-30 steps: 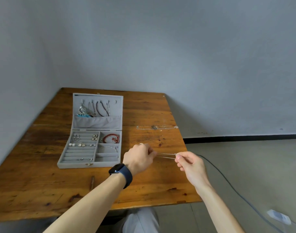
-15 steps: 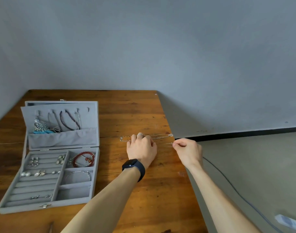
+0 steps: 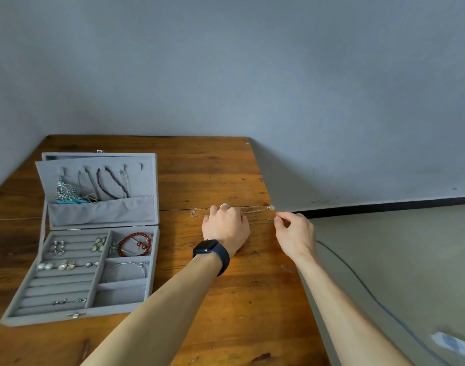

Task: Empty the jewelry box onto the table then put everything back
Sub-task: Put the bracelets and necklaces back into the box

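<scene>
Single wide-angle view from a head-worn camera, facing forward and down over the near edge of the wooden tabletop [image 3: 213,167]. Close in, both forearms [image 3: 160,313] rising from the bottom of frame. Open jewelry box [image 3: 102,212] toward the tabletop's left edge, grey wall [image 3: 252,75] above, floor [image 3: 384,247] beyond the right edge.
</scene>
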`<state>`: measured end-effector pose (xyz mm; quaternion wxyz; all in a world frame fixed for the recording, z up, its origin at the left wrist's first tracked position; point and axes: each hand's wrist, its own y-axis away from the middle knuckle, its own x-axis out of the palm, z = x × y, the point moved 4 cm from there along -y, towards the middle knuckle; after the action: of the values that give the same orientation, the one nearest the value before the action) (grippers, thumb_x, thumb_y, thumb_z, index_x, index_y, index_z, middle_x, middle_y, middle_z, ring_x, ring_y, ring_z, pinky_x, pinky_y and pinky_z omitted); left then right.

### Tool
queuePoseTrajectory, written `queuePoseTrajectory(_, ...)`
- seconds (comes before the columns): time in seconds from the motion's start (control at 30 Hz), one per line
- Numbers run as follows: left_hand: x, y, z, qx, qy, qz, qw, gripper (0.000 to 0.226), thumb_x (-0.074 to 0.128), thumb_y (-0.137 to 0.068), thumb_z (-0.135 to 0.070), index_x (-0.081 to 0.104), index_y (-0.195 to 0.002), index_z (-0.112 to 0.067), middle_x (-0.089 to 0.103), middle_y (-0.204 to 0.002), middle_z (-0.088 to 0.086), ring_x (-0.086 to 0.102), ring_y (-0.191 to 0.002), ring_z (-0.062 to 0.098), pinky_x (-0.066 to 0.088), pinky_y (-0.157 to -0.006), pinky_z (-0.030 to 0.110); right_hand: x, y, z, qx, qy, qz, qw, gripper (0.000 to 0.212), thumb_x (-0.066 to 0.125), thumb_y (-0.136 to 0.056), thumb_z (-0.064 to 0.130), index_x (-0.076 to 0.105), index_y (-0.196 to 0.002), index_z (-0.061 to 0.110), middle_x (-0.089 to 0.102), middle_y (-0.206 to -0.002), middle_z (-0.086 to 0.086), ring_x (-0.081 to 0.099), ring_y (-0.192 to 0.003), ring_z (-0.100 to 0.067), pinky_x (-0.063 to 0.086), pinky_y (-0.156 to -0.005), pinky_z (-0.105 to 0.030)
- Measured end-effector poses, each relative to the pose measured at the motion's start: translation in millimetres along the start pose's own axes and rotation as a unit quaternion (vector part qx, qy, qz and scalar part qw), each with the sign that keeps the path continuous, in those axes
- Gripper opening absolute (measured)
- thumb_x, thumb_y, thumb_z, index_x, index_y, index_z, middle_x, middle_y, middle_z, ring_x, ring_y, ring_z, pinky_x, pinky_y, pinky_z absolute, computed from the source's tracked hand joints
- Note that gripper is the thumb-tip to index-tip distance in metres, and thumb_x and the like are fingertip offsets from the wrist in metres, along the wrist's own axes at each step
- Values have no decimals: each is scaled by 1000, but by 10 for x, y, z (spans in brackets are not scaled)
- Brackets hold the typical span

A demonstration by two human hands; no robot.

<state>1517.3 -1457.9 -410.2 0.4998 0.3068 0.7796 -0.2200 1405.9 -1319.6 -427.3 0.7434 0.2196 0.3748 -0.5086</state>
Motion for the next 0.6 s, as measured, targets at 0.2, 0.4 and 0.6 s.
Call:
queuePoseTrajectory(0.2,-302,296,144,44,-21,1,999,31,43,-97,-32,65,-117,-24,67,-115,2,55,-112,27,46,-94,40,-134,375,154,-68,13,19,997,25,58,-98,25,66,-122,27,62,-126,2,56,-120,-18,45,-97,-29)
queuePoseTrajectory(0.4,-747,813,566,68,-65,-36,995,35,42,-97,-37,62,-125,-31,66,-122,-3,52,-118,23,43,-95,38,-254,1025,477,-171,5,24,985,25,60,-96,24,68,-120,27,63,-124,8,55,-117,-14,35,-94,-19)
queuePoseTrajectory(0.6,-1159,1413,1180,64,-69,-84,992,35,45,-97,-39,62,-127,-35,63,-130,-8,52,-121,20,41,-101,37,-238,1840,798,-220,-59,32,973,23,64,-94,23,70,-116,28,65,-117,13,58,-110,-6,40,-93,-17)
